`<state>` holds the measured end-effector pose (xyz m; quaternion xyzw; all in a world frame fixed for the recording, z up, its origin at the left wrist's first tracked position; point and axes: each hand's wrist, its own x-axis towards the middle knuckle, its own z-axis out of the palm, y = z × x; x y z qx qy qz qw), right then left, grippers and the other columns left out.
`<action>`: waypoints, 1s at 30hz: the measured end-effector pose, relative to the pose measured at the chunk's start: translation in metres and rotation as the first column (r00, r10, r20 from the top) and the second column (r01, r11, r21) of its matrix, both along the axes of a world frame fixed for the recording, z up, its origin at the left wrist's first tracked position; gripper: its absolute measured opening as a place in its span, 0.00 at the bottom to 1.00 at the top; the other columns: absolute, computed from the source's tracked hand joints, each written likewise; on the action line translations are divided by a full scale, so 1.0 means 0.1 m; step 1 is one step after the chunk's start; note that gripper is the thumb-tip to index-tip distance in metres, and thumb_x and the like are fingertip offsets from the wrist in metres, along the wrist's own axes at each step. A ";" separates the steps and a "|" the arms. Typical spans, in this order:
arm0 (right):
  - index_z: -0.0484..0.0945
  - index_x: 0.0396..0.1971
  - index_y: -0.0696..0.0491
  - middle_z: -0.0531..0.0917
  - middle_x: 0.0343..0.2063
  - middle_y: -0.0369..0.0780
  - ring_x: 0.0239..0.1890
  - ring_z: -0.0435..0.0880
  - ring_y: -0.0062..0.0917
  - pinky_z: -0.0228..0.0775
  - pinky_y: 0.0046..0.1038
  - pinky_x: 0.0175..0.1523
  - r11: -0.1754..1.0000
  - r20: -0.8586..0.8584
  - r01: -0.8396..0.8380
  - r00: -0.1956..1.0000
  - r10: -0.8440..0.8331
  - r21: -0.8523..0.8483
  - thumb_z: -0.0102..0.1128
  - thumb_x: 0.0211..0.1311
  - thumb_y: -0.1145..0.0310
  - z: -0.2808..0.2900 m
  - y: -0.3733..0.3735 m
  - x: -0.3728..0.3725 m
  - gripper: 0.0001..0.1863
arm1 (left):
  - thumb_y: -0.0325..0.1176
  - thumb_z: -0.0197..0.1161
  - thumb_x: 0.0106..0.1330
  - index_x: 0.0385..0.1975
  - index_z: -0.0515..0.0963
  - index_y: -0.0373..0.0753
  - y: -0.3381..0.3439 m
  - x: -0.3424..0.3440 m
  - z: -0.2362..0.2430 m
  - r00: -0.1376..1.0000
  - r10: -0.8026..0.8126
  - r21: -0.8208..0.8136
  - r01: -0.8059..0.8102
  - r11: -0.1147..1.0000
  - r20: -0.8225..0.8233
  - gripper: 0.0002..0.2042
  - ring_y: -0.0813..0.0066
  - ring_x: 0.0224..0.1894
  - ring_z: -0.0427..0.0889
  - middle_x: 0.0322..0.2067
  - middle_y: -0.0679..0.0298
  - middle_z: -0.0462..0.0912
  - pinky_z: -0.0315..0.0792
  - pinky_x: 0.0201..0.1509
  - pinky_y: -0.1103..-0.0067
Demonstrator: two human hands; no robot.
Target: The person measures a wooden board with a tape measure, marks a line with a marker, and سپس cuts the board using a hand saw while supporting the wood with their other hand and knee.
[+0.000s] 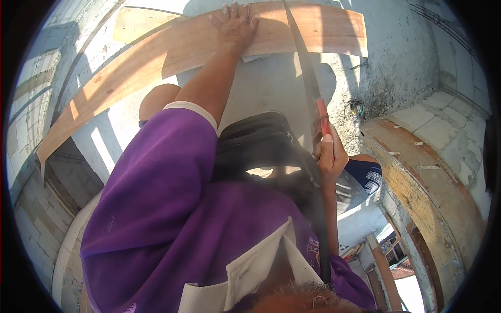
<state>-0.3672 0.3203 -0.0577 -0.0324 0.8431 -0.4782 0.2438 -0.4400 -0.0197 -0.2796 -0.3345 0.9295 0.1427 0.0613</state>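
Note:
A long reddish-brown wooden board [125, 70] stretches across the far side, its long edges bent by the lens. My left hand [236, 27] lies flat on top of it with fingers spread, pressing against the wood and holding nothing. Closed around the red handle of a handsaw [303, 60] is my right hand [332, 155], nearer to me and right of centre. The saw's long blade points away from me, and its tip lies across the board to the right of my left hand. Whether the teeth have cut into the wood cannot be made out.
A paler wooden piece [143, 23] shows behind the board at the far left. At right, a wood-edged ledge [417, 172] runs beside a block wall. Thin rods [443, 26] stick out at the upper right, and coloured wires [357, 109] hang by the rough wall.

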 end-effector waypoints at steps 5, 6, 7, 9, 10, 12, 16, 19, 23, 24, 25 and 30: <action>0.81 0.54 0.64 0.87 0.28 0.46 0.29 0.82 0.26 0.75 0.29 0.39 1.000 -0.197 -0.005 0.980 0.004 -0.004 0.54 0.74 0.65 -0.30 -0.95 -0.82 0.19 | 0.62 0.37 0.76 0.77 0.60 0.56 -0.08 -0.09 -0.04 0.984 0.008 -0.128 -0.031 0.991 -0.177 0.33 0.53 0.81 0.46 0.78 0.61 0.55 0.27 0.77 0.36; 0.82 0.53 0.64 0.87 0.29 0.47 0.30 0.83 0.27 0.76 0.30 0.41 1.000 -0.145 -0.009 0.989 0.012 0.023 0.55 0.73 0.64 -0.45 -1.17 -1.03 0.19 | 0.63 0.37 0.76 0.76 0.62 0.56 -0.11 -0.11 -0.05 0.990 0.023 -0.109 -0.038 0.993 -0.137 0.33 0.53 0.81 0.47 0.78 0.60 0.56 0.26 0.77 0.36; 0.82 0.53 0.64 0.87 0.29 0.47 0.30 0.83 0.27 0.76 0.30 0.41 1.000 -0.167 -0.010 0.986 0.009 -0.003 0.55 0.73 0.64 -0.55 -1.23 -1.06 0.19 | 0.63 0.37 0.76 0.76 0.62 0.56 -0.12 -0.11 -0.05 0.973 0.011 -0.183 -0.054 0.982 -0.229 0.33 0.53 0.81 0.47 0.78 0.60 0.56 0.26 0.77 0.36; 0.82 0.52 0.62 0.87 0.31 0.50 0.32 0.85 0.29 0.76 0.31 0.43 0.998 -0.187 -0.042 0.982 0.033 -0.047 0.55 0.73 0.63 -0.65 -1.14 -0.96 0.19 | 0.63 0.38 0.76 0.76 0.62 0.56 -0.12 -0.09 -0.10 0.991 0.014 -0.125 -0.031 0.992 -0.136 0.33 0.53 0.81 0.47 0.78 0.60 0.57 0.26 0.77 0.36; 0.82 0.53 0.63 0.87 0.30 0.48 0.31 0.84 0.28 0.76 0.31 0.42 0.998 -0.240 -0.041 0.970 0.030 -0.040 0.55 0.73 0.64 -0.60 -0.91 -0.75 0.19 | 0.63 0.38 0.76 0.76 0.62 0.56 -0.10 -0.07 -0.13 0.981 0.007 -0.138 -0.034 0.990 -0.194 0.33 0.53 0.81 0.47 0.78 0.60 0.57 0.26 0.77 0.36; 0.82 0.54 0.64 0.87 0.30 0.45 0.31 0.84 0.26 0.76 0.31 0.40 0.990 -0.326 -0.082 0.944 0.040 -0.116 0.54 0.74 0.66 -0.39 -0.41 -0.29 0.19 | 0.63 0.38 0.76 0.76 0.62 0.56 -0.09 -0.05 -0.19 0.952 0.002 -0.147 -0.049 0.988 -0.306 0.33 0.53 0.81 0.47 0.78 0.60 0.57 0.26 0.77 0.36; 0.82 0.55 0.65 0.88 0.30 0.43 0.32 0.83 0.23 0.76 0.29 0.39 0.986 -0.217 -0.032 0.976 -0.004 -0.162 0.53 0.74 0.68 0.04 -0.11 0.00 0.19 | 0.60 0.38 0.77 0.78 0.58 0.56 -0.05 -0.04 -0.24 0.979 -0.015 -0.152 -0.016 0.988 -0.202 0.32 0.54 0.81 0.46 0.78 0.61 0.56 0.29 0.77 0.35; 0.82 0.54 0.66 0.88 0.30 0.45 0.29 0.81 0.23 0.75 0.30 0.38 0.996 -0.118 0.047 0.992 -0.055 -0.075 0.54 0.73 0.67 -0.08 -0.74 -0.59 0.19 | 0.61 0.39 0.76 0.77 0.61 0.56 -0.08 -0.08 -0.18 0.980 -0.006 -0.160 -0.027 0.987 -0.200 0.32 0.53 0.81 0.47 0.78 0.60 0.57 0.27 0.77 0.36; 0.81 0.54 0.66 0.88 0.31 0.49 0.29 0.82 0.24 0.76 0.31 0.39 0.997 -0.134 0.034 0.991 -0.025 0.065 0.55 0.71 0.66 -0.46 -1.07 -0.91 0.21 | 0.60 0.41 0.75 0.76 0.62 0.54 -0.14 -0.11 -0.10 0.972 -0.001 -0.171 -0.040 0.984 -0.233 0.32 0.53 0.81 0.48 0.78 0.60 0.57 0.28 0.76 0.35; 0.80 0.55 0.66 0.89 0.32 0.50 0.30 0.83 0.25 0.76 0.30 0.40 0.994 -0.192 -0.042 0.980 0.060 0.098 0.55 0.72 0.66 -0.49 -0.92 -0.77 0.21 | 0.60 0.41 0.75 0.76 0.62 0.54 -0.13 -0.08 -0.12 0.990 0.008 -0.131 -0.026 0.991 -0.138 0.32 0.53 0.81 0.48 0.78 0.60 0.57 0.28 0.76 0.35; 0.80 0.55 0.66 0.89 0.33 0.50 0.31 0.84 0.25 0.76 0.29 0.41 0.986 -0.321 -0.148 0.932 0.166 0.080 0.56 0.72 0.66 -0.49 -0.74 -0.62 0.21 | 0.59 0.41 0.75 0.76 0.63 0.54 -0.15 -0.09 -0.13 0.988 0.008 -0.121 -0.027 0.992 -0.152 0.32 0.53 0.81 0.48 0.78 0.60 0.57 0.29 0.77 0.35; 0.80 0.55 0.66 0.89 0.32 0.47 0.25 0.80 0.24 0.74 0.28 0.35 0.993 -0.212 -0.011 0.977 -0.014 -0.116 0.54 0.74 0.67 -0.13 -0.05 0.07 0.19 | 0.59 0.41 0.76 0.76 0.62 0.54 -0.13 -0.07 -0.22 0.972 0.015 -0.152 -0.051 0.987 -0.234 0.32 0.54 0.81 0.47 0.78 0.61 0.56 0.29 0.77 0.35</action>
